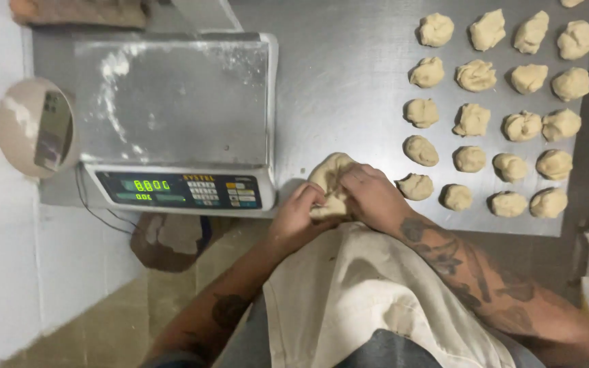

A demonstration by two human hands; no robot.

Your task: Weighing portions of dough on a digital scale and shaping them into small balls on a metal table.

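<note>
Both hands are gripping a pale, soft lump of dough (pixel 330 182) at the steel table's (pixel 349 88) front edge — left hand (pixel 298 217) pinching its near end, right hand (pixel 371 196) curling closed over the top. Pinching cleanly and evenly would likely be keeping pieces matching the rows of small dough balls (pixel 495 112) — beside the flour-dusted steel scale (pixel 175 119).

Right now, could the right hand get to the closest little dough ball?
Probably yes. The right hand is pressing the big dough lump, and the nearest dough ball sits just beside it on the steel table, with nothing between.
</note>
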